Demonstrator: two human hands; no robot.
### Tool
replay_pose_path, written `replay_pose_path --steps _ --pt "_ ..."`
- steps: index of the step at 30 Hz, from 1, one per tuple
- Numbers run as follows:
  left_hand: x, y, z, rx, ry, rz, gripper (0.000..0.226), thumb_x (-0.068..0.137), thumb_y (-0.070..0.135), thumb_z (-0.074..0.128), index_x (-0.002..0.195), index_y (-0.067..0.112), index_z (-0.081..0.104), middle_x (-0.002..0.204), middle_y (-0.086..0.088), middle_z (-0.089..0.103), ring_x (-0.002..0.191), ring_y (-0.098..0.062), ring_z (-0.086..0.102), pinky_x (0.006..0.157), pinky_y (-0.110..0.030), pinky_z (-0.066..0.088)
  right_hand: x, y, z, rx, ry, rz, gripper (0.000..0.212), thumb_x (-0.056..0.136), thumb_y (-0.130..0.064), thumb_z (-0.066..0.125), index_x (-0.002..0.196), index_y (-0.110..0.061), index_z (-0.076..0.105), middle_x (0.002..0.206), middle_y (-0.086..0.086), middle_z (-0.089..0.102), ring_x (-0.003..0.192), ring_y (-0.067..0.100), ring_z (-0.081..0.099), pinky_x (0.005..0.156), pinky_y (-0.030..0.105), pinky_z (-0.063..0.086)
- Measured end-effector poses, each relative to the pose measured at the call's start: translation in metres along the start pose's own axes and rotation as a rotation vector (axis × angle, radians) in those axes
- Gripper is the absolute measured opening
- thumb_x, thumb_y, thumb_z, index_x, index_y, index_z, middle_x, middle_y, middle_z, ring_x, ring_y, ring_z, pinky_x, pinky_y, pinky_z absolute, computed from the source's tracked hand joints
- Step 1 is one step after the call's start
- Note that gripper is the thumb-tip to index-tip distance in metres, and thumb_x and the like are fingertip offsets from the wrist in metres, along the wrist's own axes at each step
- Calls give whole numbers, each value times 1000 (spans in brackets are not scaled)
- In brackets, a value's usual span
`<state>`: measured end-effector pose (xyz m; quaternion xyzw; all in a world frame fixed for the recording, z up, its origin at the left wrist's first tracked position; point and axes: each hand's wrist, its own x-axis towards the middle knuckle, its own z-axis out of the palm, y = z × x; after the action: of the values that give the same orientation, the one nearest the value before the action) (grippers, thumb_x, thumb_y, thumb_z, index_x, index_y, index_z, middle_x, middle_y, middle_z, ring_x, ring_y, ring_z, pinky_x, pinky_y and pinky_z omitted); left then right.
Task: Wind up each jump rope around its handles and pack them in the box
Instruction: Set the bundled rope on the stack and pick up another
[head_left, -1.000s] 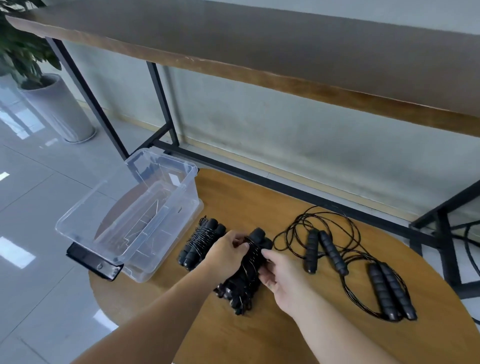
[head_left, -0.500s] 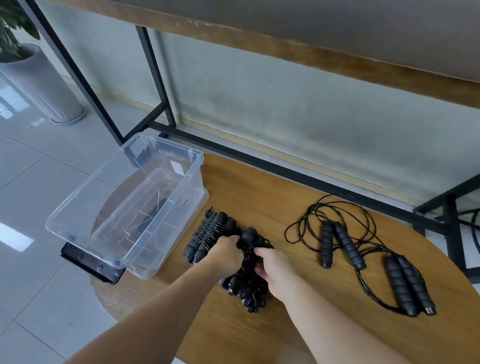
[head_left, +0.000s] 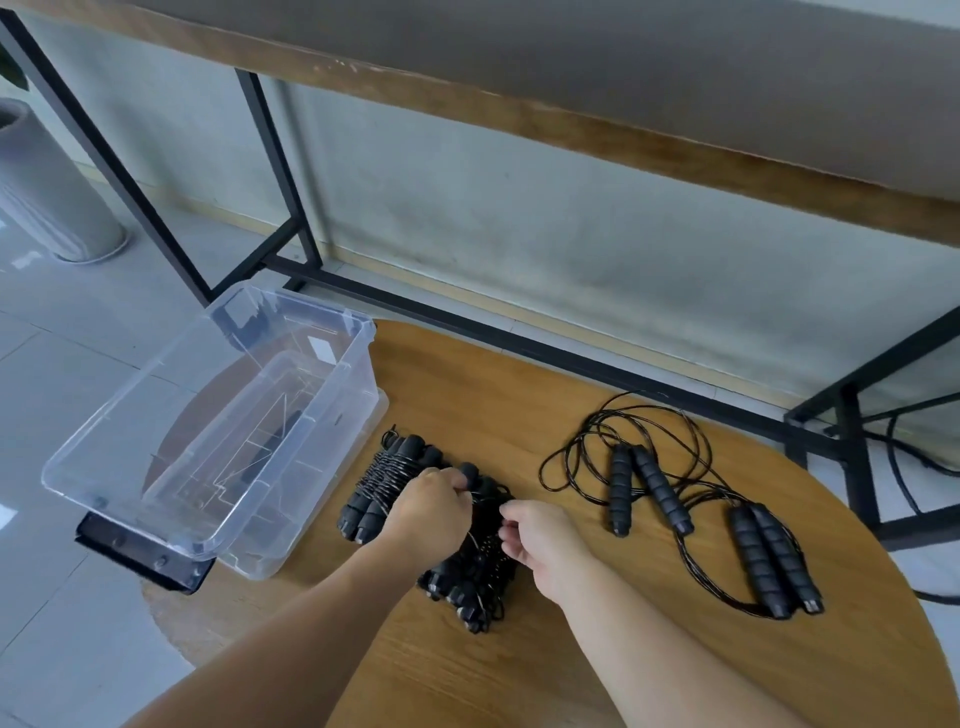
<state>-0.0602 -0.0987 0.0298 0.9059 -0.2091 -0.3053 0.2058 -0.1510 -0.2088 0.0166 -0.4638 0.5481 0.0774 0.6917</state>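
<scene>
Round wooden table (head_left: 597, 649) is carrying everything. Clear plastic box (head_left: 208, 441) is sitting open at its left edge, overhanging. Two unwound jump ropes (head_left: 701, 499) are lying near the right edge. Left hand (head_left: 428, 512) is gripping the wound bundle (head_left: 472, 577) mid-table; right hand (head_left: 540, 535) is pinching its cord. Another wound rope (head_left: 382, 486) is lying beside the box.
</scene>
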Motion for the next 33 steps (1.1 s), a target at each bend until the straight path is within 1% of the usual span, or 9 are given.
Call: replay_pose_path --steps 3,6,8,17,21,24,26,30,33 --pt "-6 30 2 -83 46 63 27 103 30 44 102 18 68 88 1 67 69 -14 58 57 -25 44 -2 -8 -18 74 13 -56 8 92 -8 61 93 -5 68 73 4 62 61 13 57 56 23 50" --pt "-7 69 12 -222 52 97 37 103 33 47 87 7 69 51 6 50 42 -9 42 40 -21 34 -12 -26 -50 130 33 -120 13 93 -15 63 87 -4 69 64 2 60 54 13 50 54 25 43" --pt "-2 92 25 -310 18 72 40 102 34 47 88 3 69 44 8 40 35 -7 34 36 -17 27 -17 -35 -74 162 62 -159 18 93 -19 63 87 -4 70 63 1 59 54 12 47 55 26 40" --pt "39 158 113 -308 -93 -84 23 99 29 51 112 17 66 71 4 60 54 -10 51 47 -21 37 23 -46 -190 -4 164 -265 22 96 -22 57 88 -6 70 71 3 59 58 13 47 52 25 37" --pt "71 170 154 -172 -96 -151 31 99 27 50 125 14 60 110 -6 67 93 -21 64 77 -31 55 77 -50 -219 -376 234 -371 25 96 -35 53 86 -20 69 81 -1 68 73 17 61 70 40 53" --pt "94 175 176 -56 -67 -164 36 101 30 47 131 11 52 130 -9 54 114 -25 57 94 -36 51 112 -50 -224 -695 274 -453 24 98 -39 48 101 -23 66 86 -4 67 75 14 63 60 30 52" --pt "110 174 189 -11 -35 -176 39 99 34 51 131 12 51 131 -10 53 115 -27 56 94 -37 50 131 -50 -223 -813 295 -506 24 99 -37 50 110 -22 65 93 -1 68 77 16 65 54 24 44" --pt "129 169 207 25 -62 -249 46 96 40 57 131 11 49 128 -11 52 109 -28 59 89 -38 54 160 -45 -220 -974 304 -468 35 97 -38 55 129 -23 56 124 5 55 105 22 58 71 29 47" --pt "135 165 213 40 -63 -236 46 94 41 61 129 13 51 124 -10 58 105 -26 60 86 -35 54 170 -42 -222 -994 286 -442 42 95 -39 59 132 -23 51 125 6 54 104 23 58 78 34 56"
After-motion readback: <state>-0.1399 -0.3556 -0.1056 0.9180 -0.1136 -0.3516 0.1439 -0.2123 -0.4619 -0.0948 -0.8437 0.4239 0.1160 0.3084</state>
